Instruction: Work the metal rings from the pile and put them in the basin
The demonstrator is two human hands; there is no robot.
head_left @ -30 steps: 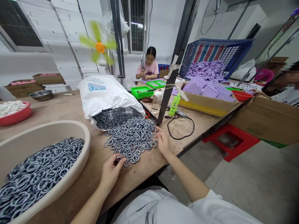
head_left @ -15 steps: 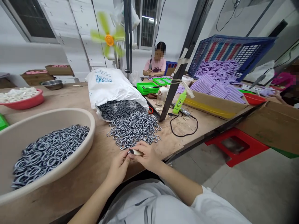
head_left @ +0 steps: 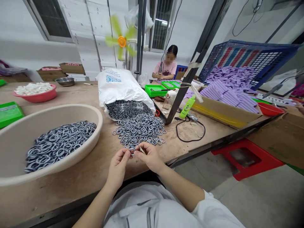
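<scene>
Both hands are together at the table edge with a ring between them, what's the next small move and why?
Probably drop the ring into the basin: left hand and right hand pinch it together, and the basin already holds rings like it.
</scene>
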